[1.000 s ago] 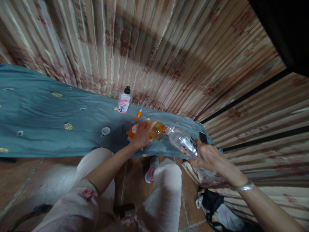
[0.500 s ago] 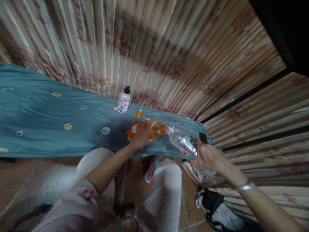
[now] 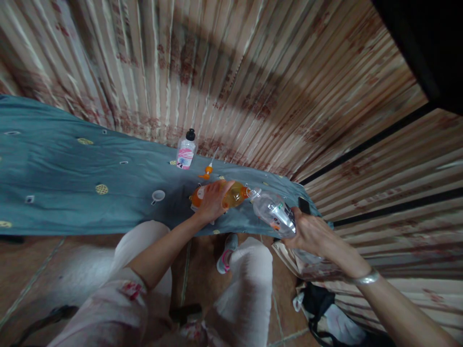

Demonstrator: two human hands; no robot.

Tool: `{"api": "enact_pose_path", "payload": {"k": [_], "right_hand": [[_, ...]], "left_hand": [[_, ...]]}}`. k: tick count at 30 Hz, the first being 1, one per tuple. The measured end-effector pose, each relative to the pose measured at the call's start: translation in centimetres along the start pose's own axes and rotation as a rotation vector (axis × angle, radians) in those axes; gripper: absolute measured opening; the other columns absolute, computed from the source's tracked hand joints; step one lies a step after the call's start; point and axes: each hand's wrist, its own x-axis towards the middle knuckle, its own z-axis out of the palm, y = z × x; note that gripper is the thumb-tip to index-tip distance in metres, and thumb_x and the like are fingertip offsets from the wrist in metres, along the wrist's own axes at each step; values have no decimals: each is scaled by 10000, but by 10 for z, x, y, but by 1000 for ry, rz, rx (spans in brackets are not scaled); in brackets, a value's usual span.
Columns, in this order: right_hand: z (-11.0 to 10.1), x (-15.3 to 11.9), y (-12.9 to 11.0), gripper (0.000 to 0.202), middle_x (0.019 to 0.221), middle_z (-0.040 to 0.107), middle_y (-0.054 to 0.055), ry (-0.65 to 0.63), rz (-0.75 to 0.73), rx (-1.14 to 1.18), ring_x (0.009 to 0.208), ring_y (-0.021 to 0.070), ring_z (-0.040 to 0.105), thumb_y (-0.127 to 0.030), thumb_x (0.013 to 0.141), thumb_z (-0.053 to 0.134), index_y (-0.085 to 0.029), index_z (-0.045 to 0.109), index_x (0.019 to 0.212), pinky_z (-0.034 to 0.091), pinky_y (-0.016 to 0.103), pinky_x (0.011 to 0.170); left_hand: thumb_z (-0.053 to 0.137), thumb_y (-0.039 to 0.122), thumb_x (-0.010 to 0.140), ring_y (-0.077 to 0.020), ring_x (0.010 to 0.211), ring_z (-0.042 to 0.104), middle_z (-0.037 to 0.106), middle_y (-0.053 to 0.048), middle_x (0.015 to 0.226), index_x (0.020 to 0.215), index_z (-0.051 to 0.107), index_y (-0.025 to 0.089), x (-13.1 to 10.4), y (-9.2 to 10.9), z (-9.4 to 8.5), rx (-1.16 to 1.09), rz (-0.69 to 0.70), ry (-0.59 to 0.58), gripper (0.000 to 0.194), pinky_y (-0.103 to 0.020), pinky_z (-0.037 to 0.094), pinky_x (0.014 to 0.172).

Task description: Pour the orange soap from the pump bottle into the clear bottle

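Note:
My left hand [image 3: 212,200] is wrapped round an orange bottle [image 3: 236,194], which is tilted on its side with its mouth to the right. Closed around the lower end of a clear plastic bottle [image 3: 272,212] is my right hand [image 3: 310,231]. The clear bottle's neck points left and meets the mouth of the orange one; whether liquid passes between them I cannot make out. Just beyond my left hand lies an orange pump head [image 3: 208,171] with a thin tube. A clear bottle with a pink label and black cap [image 3: 186,150] stands behind it.
A teal patterned cloth [image 3: 65,178] covers the long narrow surface. Pleated curtains [image 3: 217,62] hang along its back and right side. A dark phone-like object [image 3: 304,206] lies near the right end. On the tiled floor sits a black and white bag [image 3: 325,308].

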Motion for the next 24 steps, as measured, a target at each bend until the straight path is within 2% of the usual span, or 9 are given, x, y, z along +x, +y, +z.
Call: {"api": "enact_pose_path", "payload": {"k": [14,24], "right_hand": [[3,1,2,418,701,687,112,31,-5,-3,617,258,672,-441,751,571,-114,500,1003,332,293,507],[-3,1,-1,472,737,693,131,-22,2,-12,676,288,690,-468,773,563,-83,506,1040,354,305,526]], "left_hand": [[679,155,691,-306,1244,453,487,-119,1319,1395,344,232,0,-2,2,14,16,14,784,-462,371,1026],[683,149,678,-310,1243,458,487,-127,1320,1380,368,217,0,0,0,11,6,10,772,-463,385,1023]]}}
